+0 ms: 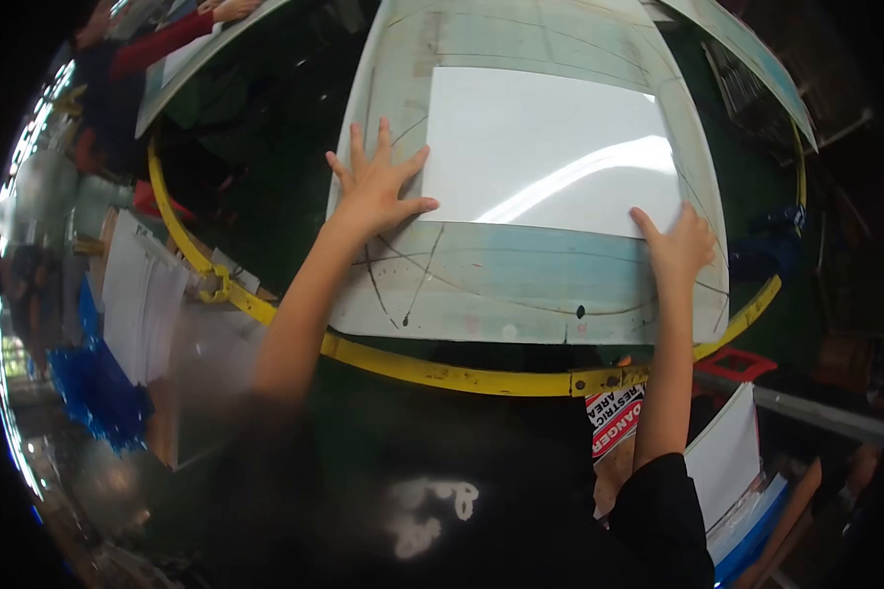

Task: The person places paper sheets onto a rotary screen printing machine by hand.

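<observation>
A glossy white sheet (540, 147) lies flat on a pale, worn board (442, 314) marked with dark curved lines. A bright band of reflected light crosses the sheet. My left hand (371, 191) rests with spread fingers on the board at the sheet's left edge, thumb tip by the lower left corner. At the lower right corner is my right hand (683, 245), its thumb apart from the fingers. That thumb touches the sheet's lower edge, and the fingers lie along its right side. Neither hand grasps anything.
A yellow curved rail (442, 378) runs below the board. Further boards (756, 64) stand at upper right and upper left. A person's red sleeve (162, 46) shows at upper left. White sheets (142, 294) and blue material (93, 393) are at left; a danger sign (617, 427) is below.
</observation>
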The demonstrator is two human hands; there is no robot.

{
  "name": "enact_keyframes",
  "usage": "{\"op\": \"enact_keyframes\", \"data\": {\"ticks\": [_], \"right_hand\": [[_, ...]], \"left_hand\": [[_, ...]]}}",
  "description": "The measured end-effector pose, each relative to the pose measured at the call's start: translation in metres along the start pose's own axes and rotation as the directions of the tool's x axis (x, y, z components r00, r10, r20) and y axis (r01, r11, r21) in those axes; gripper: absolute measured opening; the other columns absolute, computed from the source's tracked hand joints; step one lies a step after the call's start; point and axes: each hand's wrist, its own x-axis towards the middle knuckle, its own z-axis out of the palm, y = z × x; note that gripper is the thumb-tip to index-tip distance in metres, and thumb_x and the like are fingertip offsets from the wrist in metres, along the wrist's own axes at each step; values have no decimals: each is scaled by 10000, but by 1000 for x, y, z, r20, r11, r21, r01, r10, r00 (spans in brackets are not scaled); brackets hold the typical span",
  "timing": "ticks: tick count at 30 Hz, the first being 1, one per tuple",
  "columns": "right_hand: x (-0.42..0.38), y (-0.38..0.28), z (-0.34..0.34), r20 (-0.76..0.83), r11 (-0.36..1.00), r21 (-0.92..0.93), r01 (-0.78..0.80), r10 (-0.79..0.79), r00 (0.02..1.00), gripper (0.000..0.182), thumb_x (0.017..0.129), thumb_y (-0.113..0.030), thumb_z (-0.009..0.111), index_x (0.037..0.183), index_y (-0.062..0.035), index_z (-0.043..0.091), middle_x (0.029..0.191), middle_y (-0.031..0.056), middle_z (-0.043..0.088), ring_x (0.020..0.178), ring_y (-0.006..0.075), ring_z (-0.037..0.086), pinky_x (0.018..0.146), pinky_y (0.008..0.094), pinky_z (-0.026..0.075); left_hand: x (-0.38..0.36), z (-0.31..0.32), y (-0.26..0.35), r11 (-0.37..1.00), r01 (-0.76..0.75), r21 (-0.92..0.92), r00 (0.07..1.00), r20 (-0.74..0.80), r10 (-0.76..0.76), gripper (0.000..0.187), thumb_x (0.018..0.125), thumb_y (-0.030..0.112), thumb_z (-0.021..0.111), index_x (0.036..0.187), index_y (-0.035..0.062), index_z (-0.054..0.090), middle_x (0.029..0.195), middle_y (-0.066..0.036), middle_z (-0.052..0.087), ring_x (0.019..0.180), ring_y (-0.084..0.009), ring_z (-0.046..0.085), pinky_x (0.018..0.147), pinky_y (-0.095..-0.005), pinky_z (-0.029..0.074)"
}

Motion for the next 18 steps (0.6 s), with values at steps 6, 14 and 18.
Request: {"op": "enact_keyframes", "data": {"ticks": [6,14,18], "right_hand": [[0,12,12,44,924,194,330,-345,938,378,846,-342,603,1116,-79,616,1129,142,579,1068,324,513,929,464,363],[-66,135,-65,-81,810,246,532,-530,844,526,784,-272,657,1264,-104,521,1452,158,314,1346,358,268,1097,475,211],[-139,236,-115,172,916,187,355,-386,906,764,516,-294,815,1234,-208,569,1476,149,271,1368,389,190,1091,531,204]], "left_hand": [[9,-11,10,972,-28,235,999,47,18,716,679,519,709,1310,259,493,1518,-194,73,1366,-470,-78,957,-756,-23],[-33,-13,68,927,-13,376,962,-250,114,657,711,226,740,1300,374,489,1527,-112,123,1384,-415,16,956,-761,-1],[-104,-11,115,965,-262,5,878,-413,240,603,722,95,711,1267,297,549,1513,-172,159,1365,-452,70,1001,-698,56]]}}
